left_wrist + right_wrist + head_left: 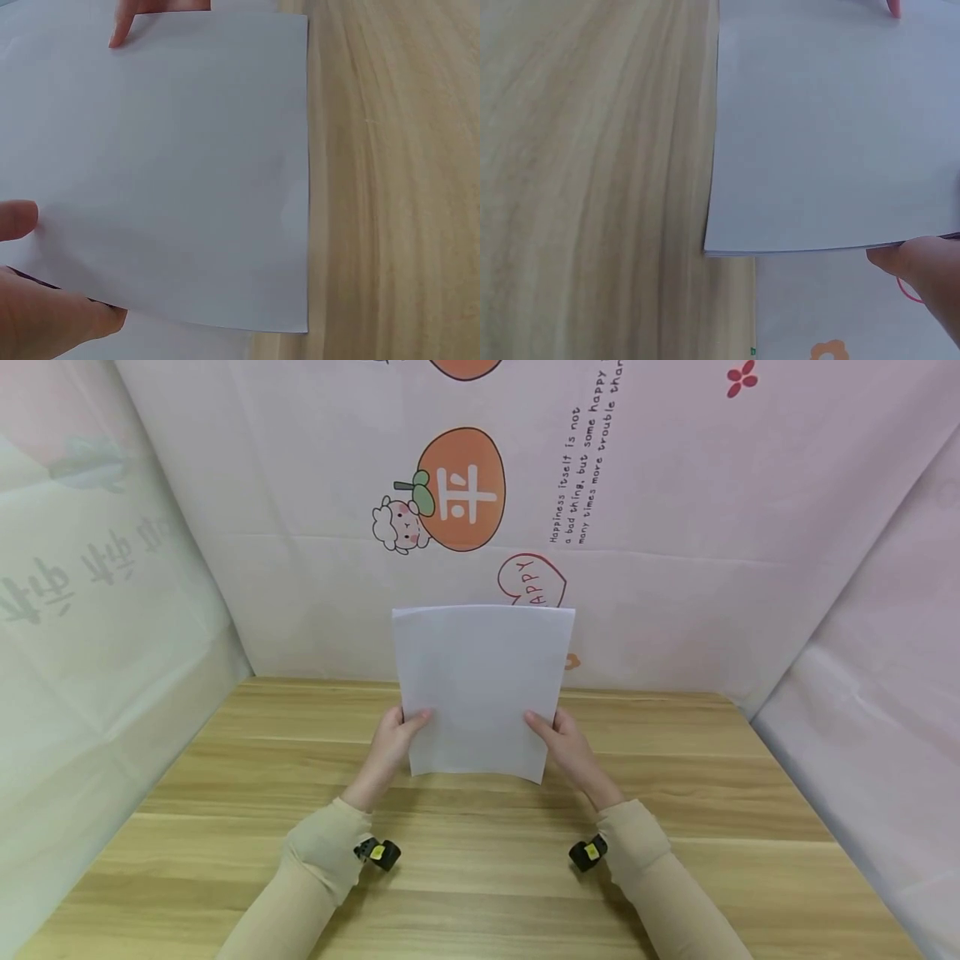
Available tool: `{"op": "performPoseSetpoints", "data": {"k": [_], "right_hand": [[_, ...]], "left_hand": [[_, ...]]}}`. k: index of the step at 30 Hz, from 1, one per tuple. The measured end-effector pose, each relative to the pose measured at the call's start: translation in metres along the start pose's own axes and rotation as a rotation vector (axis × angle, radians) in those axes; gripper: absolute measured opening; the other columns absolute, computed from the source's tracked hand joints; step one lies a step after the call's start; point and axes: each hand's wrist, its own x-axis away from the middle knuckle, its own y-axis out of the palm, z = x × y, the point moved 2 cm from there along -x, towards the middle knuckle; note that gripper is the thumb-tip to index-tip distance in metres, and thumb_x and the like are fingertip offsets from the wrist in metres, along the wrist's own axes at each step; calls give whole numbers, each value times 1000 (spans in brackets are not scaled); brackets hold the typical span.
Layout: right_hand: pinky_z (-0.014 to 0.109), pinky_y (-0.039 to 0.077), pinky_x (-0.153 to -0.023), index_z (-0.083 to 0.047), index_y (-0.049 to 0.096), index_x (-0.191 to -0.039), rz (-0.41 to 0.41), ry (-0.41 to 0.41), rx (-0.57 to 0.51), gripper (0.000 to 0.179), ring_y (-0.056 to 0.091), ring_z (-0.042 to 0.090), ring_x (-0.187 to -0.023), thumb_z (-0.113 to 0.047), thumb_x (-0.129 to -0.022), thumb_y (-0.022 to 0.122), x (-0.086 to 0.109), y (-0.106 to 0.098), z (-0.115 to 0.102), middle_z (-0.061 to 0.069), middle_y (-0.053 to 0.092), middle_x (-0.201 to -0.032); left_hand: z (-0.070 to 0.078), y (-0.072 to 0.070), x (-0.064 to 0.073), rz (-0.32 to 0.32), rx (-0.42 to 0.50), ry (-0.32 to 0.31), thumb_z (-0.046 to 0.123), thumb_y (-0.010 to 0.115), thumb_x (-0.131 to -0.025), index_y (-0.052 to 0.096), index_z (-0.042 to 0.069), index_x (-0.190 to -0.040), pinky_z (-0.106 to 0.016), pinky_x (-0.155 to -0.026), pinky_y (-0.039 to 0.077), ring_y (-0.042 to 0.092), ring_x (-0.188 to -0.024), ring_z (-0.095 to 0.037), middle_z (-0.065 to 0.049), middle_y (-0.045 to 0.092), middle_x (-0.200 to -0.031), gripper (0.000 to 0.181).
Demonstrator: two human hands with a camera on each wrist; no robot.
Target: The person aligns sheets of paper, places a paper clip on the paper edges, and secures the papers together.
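White paper (480, 681), left grip (392, 737) and right grip (568, 742) pinching its opposite side edges, wood-grained table (480, 877) below

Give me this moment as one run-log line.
left hand: grips left edge of white paper | right hand: grips right edge | visible face: blank | below: wood-grain tabletop

Left hand (396, 735): at left edge of the paper (482, 681)
Right hand (567, 742): at right edge
Paper: over the table (480, 877)
Cloth (315, 585): behind table, also left and right

Head view bright, soft shadows on table (480, 902); wrist views dimmer
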Motion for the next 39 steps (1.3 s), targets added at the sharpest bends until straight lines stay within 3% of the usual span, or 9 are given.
{"op": "performPoseSetpoints", "data": {"k": [8,19,27,32,39], "right_hand": [[25,47,-91,-5,41,-136,26,-50,-18,42,58,8,-108,-27,-100,47,-2,-1,-9,15,53,-129],[28,47,-91,-6,41,-135,55,-108,-24,41,58,12,-108,-29,-101,45,-5,1,-17,14,53,-126],[28,47,-90,-4,41,-133,81,-103,-23,40,58,11,-106,-29,-102,43,-5,2,-17,10,55,-122],[26,45,-90,-4,43,-132,90,-100,-31,39,57,9,-105,-28,-102,42,-5,2,-18,1,57,-117],[26,43,-92,-4,44,-131,90,-106,-27,39,56,10,-108,-30,-102,42,-3,-1,-24,-1,56,-116]], "left_hand": [[10,1,-3,28,27,38,19,52,-97,44,-1,-135,-47,-110,31,44,-129,-29,-18,49,-138,43],[16,2,-4,59,57,97,15,52,-96,47,-1,-132,-45,-107,33,47,-125,-28,-18,51,-135,39],[16,7,-4,78,91,92,14,52,-96,45,-1,-134,-46,-112,26,43,-129,-29,-17,50,-136,42],[18,9,-3,81,101,88,13,53,-95,46,-1,-132,-46,-112,25,43,-129,-28,-17,50,-136,40],[23,11,-2,98,122,86,13,54,-94,46,-3,-131,-45,-112,25,44,-128,-28,-18,50,-135,41]]}}
